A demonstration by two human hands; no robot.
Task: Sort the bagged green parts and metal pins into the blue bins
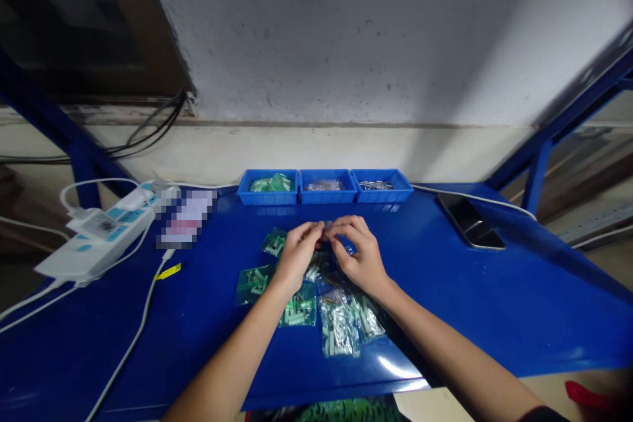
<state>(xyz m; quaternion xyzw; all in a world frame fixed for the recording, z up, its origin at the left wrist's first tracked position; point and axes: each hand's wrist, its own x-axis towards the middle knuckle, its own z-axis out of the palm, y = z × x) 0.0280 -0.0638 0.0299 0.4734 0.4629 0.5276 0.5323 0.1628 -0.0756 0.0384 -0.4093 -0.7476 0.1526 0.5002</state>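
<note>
My left hand (299, 250) and my right hand (360, 254) meet over the middle of the blue table. Between their pinched fingertips is a small clear plastic bag (327, 228), mostly covered by the fingers; its contents cannot be made out. Below and around the hands lie several packed bags: a green bag of white plugs (299, 306), another green bag (254, 282) to the left, and a clear bag of white plugs (340, 330) towards the front. A further bag (370, 318) lies partly under my right wrist.
Three blue bins stand along the back: one with green bags (271, 183), one with clear bags (324, 185), one with metal screws (376, 184). A black phone (471, 221) lies at right. At left are a white power strip (106, 231) and a charging cable (143, 316).
</note>
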